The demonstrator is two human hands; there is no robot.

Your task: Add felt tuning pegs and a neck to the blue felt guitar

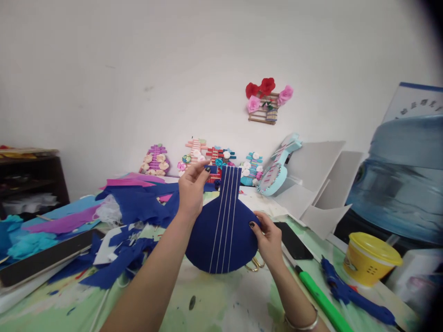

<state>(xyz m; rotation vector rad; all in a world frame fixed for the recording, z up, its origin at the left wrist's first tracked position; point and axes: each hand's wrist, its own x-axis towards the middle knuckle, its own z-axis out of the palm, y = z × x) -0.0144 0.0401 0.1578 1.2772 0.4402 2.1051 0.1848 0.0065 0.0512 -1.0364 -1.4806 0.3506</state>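
Note:
A dark blue lute-shaped piece stands upright in front of me, with several white strings running down its neck and round body. My right hand pinches the right edge of the body, thumb on the front. At the upper left of the neck, my left hand is closed on a small blue strip between thumb and fingers. The strip lies beside the neck; whether the two touch is unclear.
Blue paper scraps and a dark phone-like slab lie left. To the right are a black phone, green-handled tool, blue glue gun and yellow tub. Decorated lutes line the wall.

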